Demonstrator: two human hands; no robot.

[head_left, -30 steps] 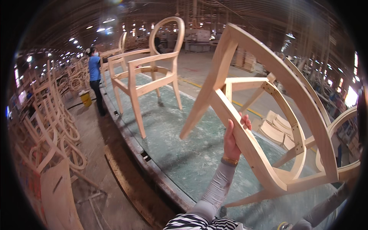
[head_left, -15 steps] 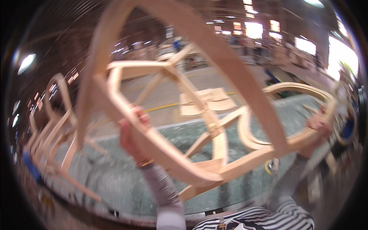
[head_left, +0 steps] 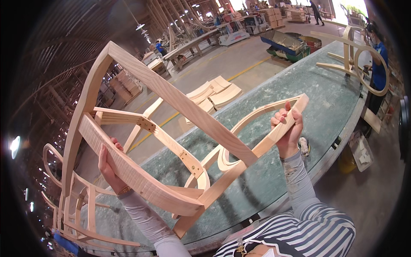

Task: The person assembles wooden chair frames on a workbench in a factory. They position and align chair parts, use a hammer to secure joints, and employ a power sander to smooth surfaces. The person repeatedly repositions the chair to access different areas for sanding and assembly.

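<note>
The left hand (head_left: 109, 170) is closed round a side rail of the pale wooden chair frame (head_left: 184, 156), its thumb on the near face and its fingertips showing past the far edge. The right hand (head_left: 289, 130) is clamped on the outer end of the frame's rounded back, fingers curled over the wood. Between the two hands the chair frame hangs tilted over the green-topped table (head_left: 329, 94); whether its lowest part touches the table, I cannot tell. Small metal fittings show on its inner rail.

On the table, just beside the right forearm, sits a small round object (head_left: 304, 146), too small to make out. At the table's left end, more chair frames (head_left: 90, 205) crowd together. At its right end, a person in blue (head_left: 379, 68) stands by another chair frame (head_left: 372, 92). Just beyond the table's far edge lie curved wooden pieces (head_left: 214, 92), stacked in rows. Farther beyond the table, a yellow line (head_left: 248, 70) crosses the floor, and past it rests a blue-and-green tub (head_left: 284, 45).
</note>
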